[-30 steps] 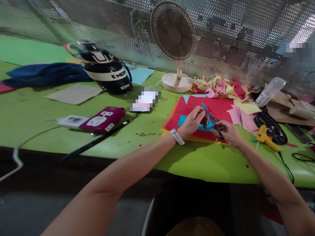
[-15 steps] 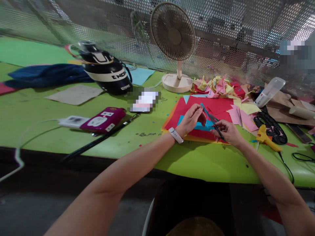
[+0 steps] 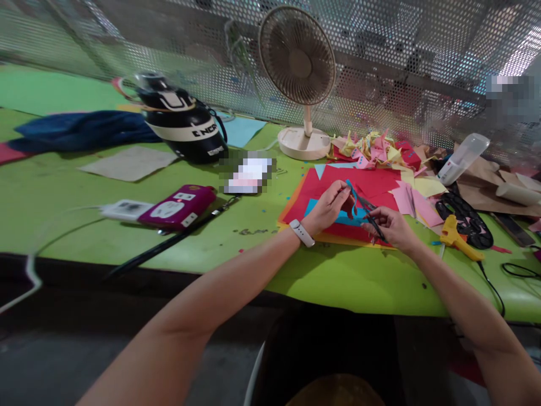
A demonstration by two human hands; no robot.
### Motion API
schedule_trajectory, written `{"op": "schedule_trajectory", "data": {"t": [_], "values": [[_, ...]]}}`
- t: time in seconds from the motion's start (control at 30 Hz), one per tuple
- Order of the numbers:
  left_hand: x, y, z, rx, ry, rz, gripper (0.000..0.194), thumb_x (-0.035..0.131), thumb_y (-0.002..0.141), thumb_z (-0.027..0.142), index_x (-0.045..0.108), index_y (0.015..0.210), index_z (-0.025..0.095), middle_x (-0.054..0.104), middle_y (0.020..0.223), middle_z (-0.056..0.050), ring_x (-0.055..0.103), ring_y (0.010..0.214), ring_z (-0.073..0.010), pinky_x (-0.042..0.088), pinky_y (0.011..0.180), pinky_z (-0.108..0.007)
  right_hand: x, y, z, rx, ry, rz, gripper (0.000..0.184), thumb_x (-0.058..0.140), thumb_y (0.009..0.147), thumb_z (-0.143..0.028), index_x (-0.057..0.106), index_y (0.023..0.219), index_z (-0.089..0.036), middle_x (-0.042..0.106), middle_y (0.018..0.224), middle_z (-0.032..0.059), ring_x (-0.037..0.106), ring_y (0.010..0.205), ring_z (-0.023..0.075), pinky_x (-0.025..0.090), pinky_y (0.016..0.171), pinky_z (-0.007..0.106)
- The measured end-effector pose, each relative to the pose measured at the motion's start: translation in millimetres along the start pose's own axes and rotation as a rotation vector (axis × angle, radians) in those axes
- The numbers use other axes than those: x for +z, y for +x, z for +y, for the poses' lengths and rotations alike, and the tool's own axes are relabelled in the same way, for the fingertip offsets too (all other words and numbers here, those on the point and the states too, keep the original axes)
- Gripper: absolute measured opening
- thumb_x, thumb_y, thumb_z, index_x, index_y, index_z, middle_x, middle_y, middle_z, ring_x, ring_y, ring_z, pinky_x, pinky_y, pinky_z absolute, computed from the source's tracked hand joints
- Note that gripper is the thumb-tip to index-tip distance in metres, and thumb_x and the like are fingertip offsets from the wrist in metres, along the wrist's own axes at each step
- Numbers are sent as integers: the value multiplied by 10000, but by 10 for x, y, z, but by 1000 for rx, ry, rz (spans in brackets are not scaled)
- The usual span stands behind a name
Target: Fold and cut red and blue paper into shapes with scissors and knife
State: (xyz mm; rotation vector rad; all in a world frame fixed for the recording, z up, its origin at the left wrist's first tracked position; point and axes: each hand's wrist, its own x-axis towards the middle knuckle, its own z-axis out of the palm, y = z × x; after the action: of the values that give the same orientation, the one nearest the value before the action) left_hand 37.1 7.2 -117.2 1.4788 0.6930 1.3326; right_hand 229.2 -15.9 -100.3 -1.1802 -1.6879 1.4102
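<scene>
My left hand (image 3: 327, 207), with a white band on the wrist, pinches a small piece of paper (image 3: 351, 204), red with a blue edge, above a stack of red paper sheets (image 3: 372, 183). My right hand (image 3: 391, 225) grips black scissors (image 3: 368, 210) whose blades meet that piece. Both hands hover just over the green table (image 3: 236, 248), a little right of centre.
A white desk fan (image 3: 298, 79) stands behind the sheets, beside a heap of coloured paper scraps (image 3: 372, 148). A black helmet (image 3: 181, 121), a magenta power strip (image 3: 173, 206) and a black strap (image 3: 169, 239) lie left. A yellow glue gun (image 3: 459, 237) lies right.
My left hand has turned the small paper piece slightly and shifted a little against the scissor blades. My right hand stays almost where it was.
</scene>
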Motion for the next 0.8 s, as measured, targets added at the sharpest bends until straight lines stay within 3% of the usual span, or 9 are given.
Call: {"op": "schedule_trajectory", "data": {"t": [0.53,0.8], "values": [[2,-13,-14,-19,17,-5,295,500,931,451,436,812,189,567,655,20,571,578,-99,486,586,-239,17,-3,-38,6,34,8,443,841,552,-406,563,820,-190,556,566,-86,551,440,75,522,451,225],[20,-4,41,-35,-39,-1,315,520,911,481,427,801,200,552,612,41,568,500,-105,500,523,-252,12,14,-8,-13,0,29,432,823,565,-404,547,820,-191,543,564,-86,548,445,80,507,450,231]]}}
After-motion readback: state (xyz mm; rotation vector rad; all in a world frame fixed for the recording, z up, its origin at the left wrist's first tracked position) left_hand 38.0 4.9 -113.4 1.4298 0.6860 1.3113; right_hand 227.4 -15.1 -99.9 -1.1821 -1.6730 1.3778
